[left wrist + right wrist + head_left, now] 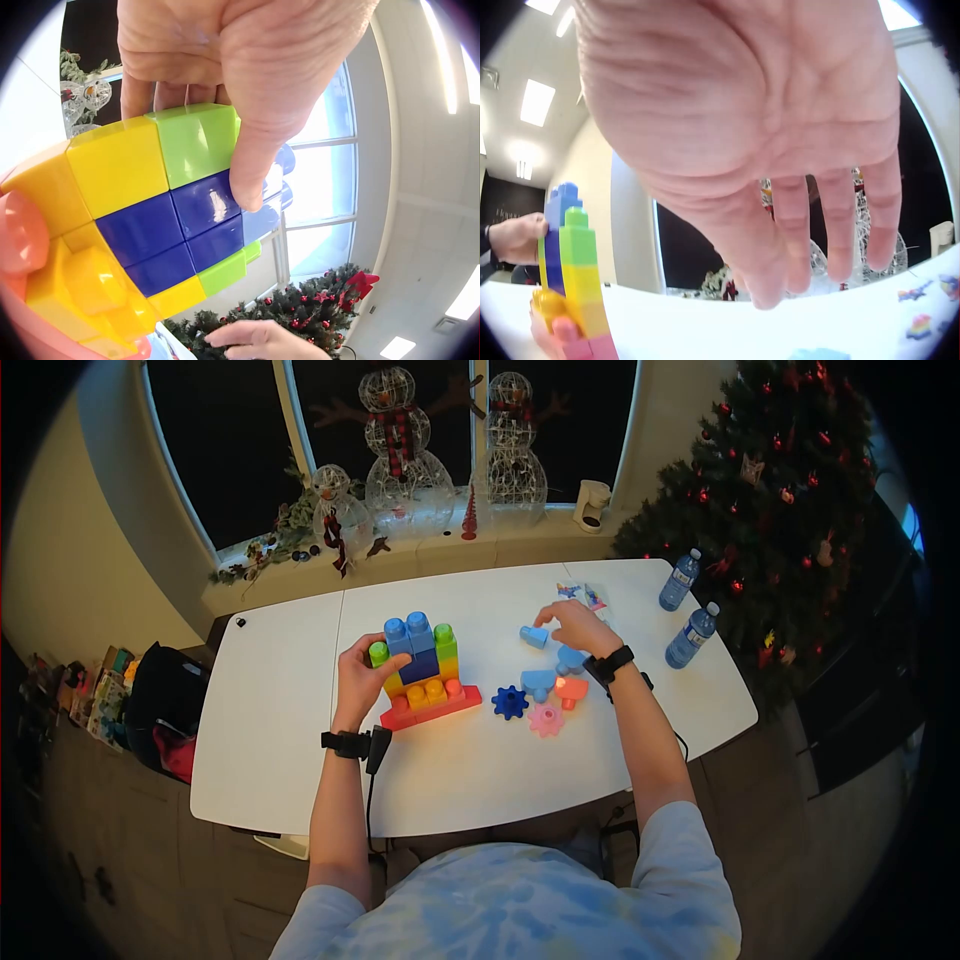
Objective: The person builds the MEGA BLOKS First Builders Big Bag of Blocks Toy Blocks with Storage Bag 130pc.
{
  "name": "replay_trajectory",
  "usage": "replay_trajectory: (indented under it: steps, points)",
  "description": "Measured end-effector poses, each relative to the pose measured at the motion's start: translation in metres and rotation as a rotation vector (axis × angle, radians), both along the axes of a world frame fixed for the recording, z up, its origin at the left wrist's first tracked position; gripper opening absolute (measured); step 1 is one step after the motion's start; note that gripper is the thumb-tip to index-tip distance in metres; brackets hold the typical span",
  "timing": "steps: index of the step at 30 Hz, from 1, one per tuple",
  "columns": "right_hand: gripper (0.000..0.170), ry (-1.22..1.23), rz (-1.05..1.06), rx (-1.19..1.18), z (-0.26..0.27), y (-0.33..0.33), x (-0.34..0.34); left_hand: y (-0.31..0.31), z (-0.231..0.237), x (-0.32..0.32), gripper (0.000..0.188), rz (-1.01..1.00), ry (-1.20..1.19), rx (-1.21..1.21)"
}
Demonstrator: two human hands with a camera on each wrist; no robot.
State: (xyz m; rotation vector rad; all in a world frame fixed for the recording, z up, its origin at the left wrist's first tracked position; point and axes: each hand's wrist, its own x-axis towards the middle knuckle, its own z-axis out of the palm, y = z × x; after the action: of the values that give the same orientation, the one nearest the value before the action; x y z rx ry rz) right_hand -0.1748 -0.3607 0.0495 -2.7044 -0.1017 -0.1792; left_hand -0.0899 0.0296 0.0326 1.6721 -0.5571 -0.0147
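My left hand (360, 678) grips the upper left side of a wall of toy building blocks (139, 244), its thumb pressed across the front and its fingers behind. Green, yellow, dark blue and light blue blocks make up the wall, which stands upright on a long red base (432, 708). Over the table to the right, my right hand (583, 628) reaches with its fingers extended and holds nothing. Close by its fingertips lies a loose light blue block (534, 636). In the right wrist view, the fingers (840, 232) hang straight down, apart from each other.
Nearer me lie more light blue pieces (538, 682), an orange-red piece (571, 691), a dark blue gear (510, 703) and a pink gear (546, 720). A printed packet (581, 596) is at the back. Two water bottles (692, 635) stand at the table's right.
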Motion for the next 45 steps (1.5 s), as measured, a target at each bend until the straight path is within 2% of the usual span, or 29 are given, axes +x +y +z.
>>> replay_trajectory:
  steps: [2, 4, 9, 11, 13, 14, 16, 18, 20, 21, 27, 28, 30, 34, 36, 37, 39, 40, 41, 42, 43, 45]
  points:
    - [0.037, 0.049, -0.026, -0.166, -0.028, -0.008, -0.019, 0.0, 0.0, 0.0, 0.038, 0.0, 0.001, -0.006]
    - [0.036, 0.133, -0.023, -0.151, -0.053, -0.022, -0.023, 0.0, -0.001, 0.0, 0.038, 0.0, 0.003, -0.007]
    - [0.042, 0.091, 0.033, -0.246, -0.078, -0.031, -0.034, 0.001, -0.002, 0.002, 0.039, -0.006, -0.008, 0.0]
    - [0.044, 0.039, 0.045, -0.254, -0.069, -0.026, -0.033, 0.0, -0.001, 0.002, 0.038, -0.008, -0.002, -0.005]
    - [0.047, -0.06, 0.045, -0.034, -0.058, -0.008, -0.03, 0.0, -0.002, 0.001, 0.038, -0.009, 0.007, -0.008]
    - [0.047, -0.062, 0.046, -0.033, -0.05, 0.005, -0.032, -0.001, -0.002, 0.0, 0.038, 0.005, 0.015, -0.029]
    - [0.047, 0.182, 0.066, -0.152, -0.04, 0.029, -0.036, -0.002, -0.001, 0.0, 0.038, 0.024, 0.013, -0.05]
    - [0.048, 0.168, 0.163, -0.198, -0.052, 0.035, -0.033, -0.001, -0.002, 0.001, 0.038, 0.016, 0.027, -0.027]
    - [0.05, 0.202, 0.11, -0.262, -0.069, 0.038, -0.02, -0.001, 0.0, 0.0, 0.039, 0.028, 0.017, -0.028]
    - [0.06, 0.242, 0.084, -0.282, -0.074, 0.039, -0.018, -0.001, -0.001, 0.0, 0.038, 0.012, 0.022, -0.045]
    - [0.075, 0.132, 0.153, -0.199, -0.053, 0.055, -0.032, -0.003, -0.002, 0.0, 0.038, -0.003, 0.023, -0.079]
    - [0.075, 0.132, 0.152, -0.201, -0.056, 0.053, -0.032, -0.003, -0.003, 0.001, 0.038, -0.007, 0.027, -0.08]
    - [0.074, 0.049, 0.283, -0.268, -0.071, 0.049, -0.026, -0.003, -0.004, 0.002, 0.038, -0.012, 0.032, -0.081]
    - [0.063, 0.131, 0.23, -0.26, -0.087, 0.048, -0.014, -0.001, -0.008, 0.006, 0.04, -0.012, 0.028, -0.06]
    - [0.046, 0.062, 0.068, -0.042, -0.066, 0.056, -0.02, 0.0, -0.005, 0.007, 0.042, -0.008, 0.02, -0.043]
    - [0.046, 0.06, 0.072, -0.046, -0.056, 0.06, -0.019, 0.0, 0.001, 0.006, 0.045, 0.011, -0.064, 0.032]
    - [0.041, -0.062, -0.026, 0.203, -0.031, 0.067, -0.01, -0.001, 0.01, 0.004, 0.049, 0.033, -0.147, 0.107]
    - [0.041, -0.063, -0.024, 0.202, -0.017, 0.072, -0.006, -0.003, 0.014, 0.004, 0.051, 0.026, -0.164, 0.056]
    - [0.042, -0.177, -0.018, 0.289, -0.002, 0.078, -0.003, -0.005, 0.018, 0.004, 0.053, 0.018, -0.18, 0.007]
    - [0.044, -0.291, -0.013, 0.376, 0.011, 0.085, 0.0, -0.006, 0.022, 0.003, 0.053, 0.018, -0.18, 0.006]
    - [0.044, -0.291, -0.014, 0.376, 0.023, 0.092, 0.004, -0.008, 0.026, 0.003, 0.055, 0.003, -0.177, 0.043]
    - [0.048, -0.291, -0.015, 0.752, 0.042, 0.108, 0.015, -0.012, 0.03, 0.003, 0.057, -0.011, -0.173, 0.08]
